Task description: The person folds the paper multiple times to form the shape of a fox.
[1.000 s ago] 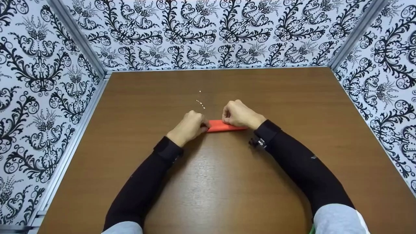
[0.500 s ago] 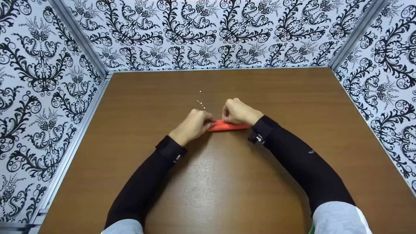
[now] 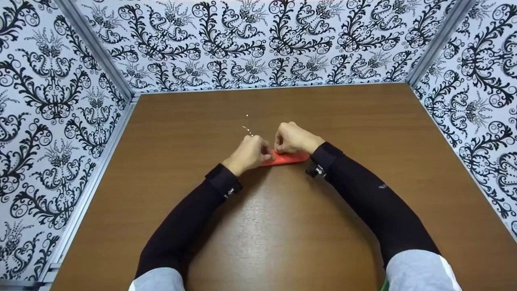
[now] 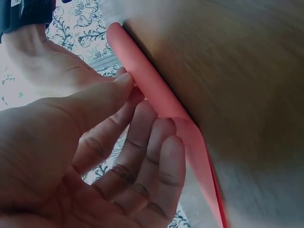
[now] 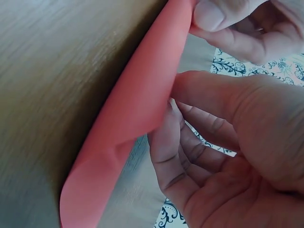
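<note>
A red-orange sheet of what looks like paper (image 3: 288, 158), folded or rolled into a narrow strip, lies across the table. Its near side curves over in a rounded bend in the left wrist view (image 4: 152, 80). My left hand (image 3: 250, 152) pinches the sheet's far edge between thumb and index finger, the other fingers loosely bent beside it. My right hand (image 3: 297, 138) pinches the same edge a little to the right, close to the left hand. In the right wrist view, a loose corner of the sheet (image 5: 137, 118) hangs out by the right fingertips. The hands cover part of the strip.
Small white specks (image 3: 248, 130) dot the brown wooden table (image 3: 258, 226) just beyond the left hand. Patterned black-and-white panels (image 3: 250, 44) with metal frame bars stand along the back and both sides.
The left hand slides right along the strip, closing toward the right hand, and uncovers some of the strip's left part. The right hand stays nearly in place, still pinching the edge.
</note>
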Demonstrator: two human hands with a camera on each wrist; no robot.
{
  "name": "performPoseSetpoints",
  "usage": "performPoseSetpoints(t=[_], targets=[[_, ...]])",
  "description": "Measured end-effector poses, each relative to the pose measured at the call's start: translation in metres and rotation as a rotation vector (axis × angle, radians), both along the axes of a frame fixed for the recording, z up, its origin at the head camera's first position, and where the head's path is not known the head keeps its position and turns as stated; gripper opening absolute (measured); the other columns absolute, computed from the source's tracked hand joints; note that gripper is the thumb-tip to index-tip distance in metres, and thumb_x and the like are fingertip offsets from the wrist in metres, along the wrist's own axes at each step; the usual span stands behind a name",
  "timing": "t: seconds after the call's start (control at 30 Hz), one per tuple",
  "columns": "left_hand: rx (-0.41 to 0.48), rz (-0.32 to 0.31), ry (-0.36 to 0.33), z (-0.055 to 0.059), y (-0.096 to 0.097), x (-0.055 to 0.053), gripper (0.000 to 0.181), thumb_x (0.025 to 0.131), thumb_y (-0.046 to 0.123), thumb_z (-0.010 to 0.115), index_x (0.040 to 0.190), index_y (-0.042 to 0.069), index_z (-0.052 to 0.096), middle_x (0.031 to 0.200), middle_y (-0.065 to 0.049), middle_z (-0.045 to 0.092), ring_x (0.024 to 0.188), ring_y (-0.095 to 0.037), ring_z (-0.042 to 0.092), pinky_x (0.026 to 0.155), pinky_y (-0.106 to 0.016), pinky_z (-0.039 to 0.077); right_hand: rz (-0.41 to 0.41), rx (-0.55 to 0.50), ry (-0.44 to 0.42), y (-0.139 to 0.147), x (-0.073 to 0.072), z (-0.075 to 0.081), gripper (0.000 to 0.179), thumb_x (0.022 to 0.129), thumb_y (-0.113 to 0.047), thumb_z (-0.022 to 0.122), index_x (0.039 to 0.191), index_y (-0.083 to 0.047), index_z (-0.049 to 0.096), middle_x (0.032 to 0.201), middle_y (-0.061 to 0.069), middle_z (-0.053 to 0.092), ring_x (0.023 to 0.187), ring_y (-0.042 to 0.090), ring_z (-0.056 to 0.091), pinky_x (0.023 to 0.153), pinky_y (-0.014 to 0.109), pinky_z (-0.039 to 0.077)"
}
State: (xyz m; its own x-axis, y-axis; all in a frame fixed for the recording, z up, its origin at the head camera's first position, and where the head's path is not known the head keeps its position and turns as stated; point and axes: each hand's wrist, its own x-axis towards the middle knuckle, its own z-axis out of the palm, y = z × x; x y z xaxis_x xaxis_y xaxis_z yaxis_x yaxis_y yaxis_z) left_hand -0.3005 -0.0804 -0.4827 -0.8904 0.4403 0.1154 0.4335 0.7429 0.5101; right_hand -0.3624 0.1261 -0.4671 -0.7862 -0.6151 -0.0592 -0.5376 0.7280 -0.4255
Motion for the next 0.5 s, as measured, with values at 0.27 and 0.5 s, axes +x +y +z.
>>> performPoseSetpoints(t=[0.27, 0.5], targets=[[-0.005, 0.033, -0.04, -0.0045, 0.001, -0.0043, 0.022, 0.094, 0.025, 0.098, 0.084, 0.008, 0.089, 0.085, -0.009, 0.087, 0.078, -0.017, 0.066, 0.077, -0.037, 0.057, -0.017, 0.004, -0.012, -0.0009, 0.0049, 0.0011, 0.008, 0.092, -0.007, 0.087, 0.089, -0.012, 0.094, 0.086, 0.003, 0.087, 0.079, 0.018, 0.072, 0.078, 0.032, 0.059], [0.004, 0.057, -0.079, -0.0022, 0.0028, -0.002, 0.029, 0.092, 0.028, 0.101, 0.077, 0.01, 0.084, 0.075, 0.004, 0.077, 0.077, -0.014, 0.062, 0.077, -0.03, 0.053, 0.01, -0.024, 0.016, 0.0022, 0.0049, 0.0007, 0.008, 0.091, -0.007, 0.087, 0.089, -0.011, 0.093, 0.087, 0.004, 0.088, 0.081, 0.018, 0.071, 0.079, 0.031, 0.056]])
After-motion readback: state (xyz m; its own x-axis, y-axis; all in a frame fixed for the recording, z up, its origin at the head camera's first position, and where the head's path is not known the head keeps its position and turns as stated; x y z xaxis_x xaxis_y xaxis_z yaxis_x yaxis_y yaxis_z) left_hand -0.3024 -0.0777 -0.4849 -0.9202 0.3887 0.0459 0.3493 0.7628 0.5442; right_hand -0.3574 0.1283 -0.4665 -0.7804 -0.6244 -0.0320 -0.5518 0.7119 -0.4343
